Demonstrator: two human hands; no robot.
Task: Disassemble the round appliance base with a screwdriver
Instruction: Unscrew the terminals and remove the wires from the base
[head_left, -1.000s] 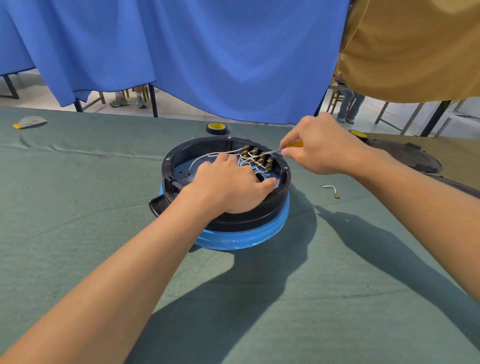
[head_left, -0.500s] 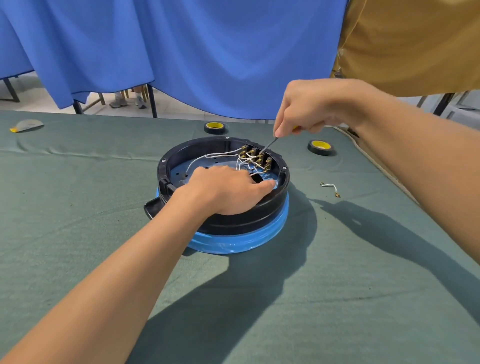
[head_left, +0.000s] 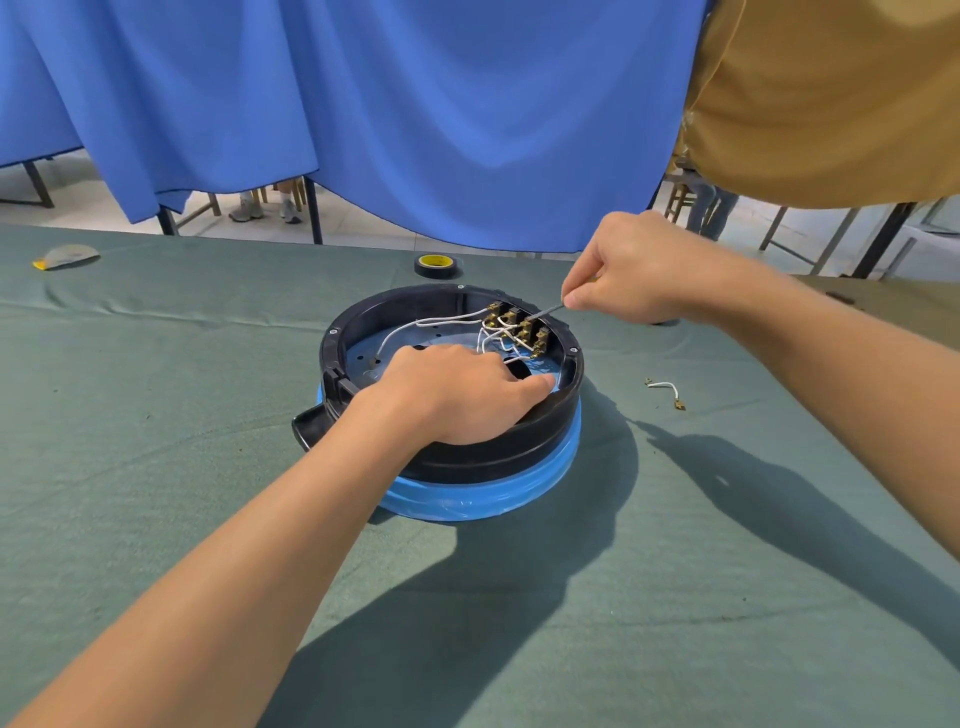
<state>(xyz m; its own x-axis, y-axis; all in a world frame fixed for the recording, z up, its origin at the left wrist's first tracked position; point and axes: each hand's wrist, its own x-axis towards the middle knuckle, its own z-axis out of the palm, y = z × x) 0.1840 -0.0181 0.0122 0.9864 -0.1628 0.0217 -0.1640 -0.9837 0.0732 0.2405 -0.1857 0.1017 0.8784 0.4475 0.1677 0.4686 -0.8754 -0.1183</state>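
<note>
The round appliance base (head_left: 363, 322), black with a blue band at the bottom, sits open side up on the green cloth. Inside are white wires and a row of brass terminals (head_left: 524, 327). My left hand (head_left: 457, 395) grips the near rim of the base, fingers curled over it. My right hand (head_left: 639, 270) holds a screwdriver (head_left: 550, 310) at the far right of the base. Its thin metal shaft slants down to the terminals; the handle is hidden in my fist.
A loose white wire piece (head_left: 665, 389) lies on the cloth right of the base. A black tape roll with a yellow core (head_left: 436, 265) sits behind it. A small grey object (head_left: 67, 255) lies far left. Blue and tan curtains hang behind the table.
My right hand has come down and moved right, so the screwdriver shaft now lies flatter towards the terminals. The second tape roll at right is now hidden behind it. My left hand stays on the rim.
</note>
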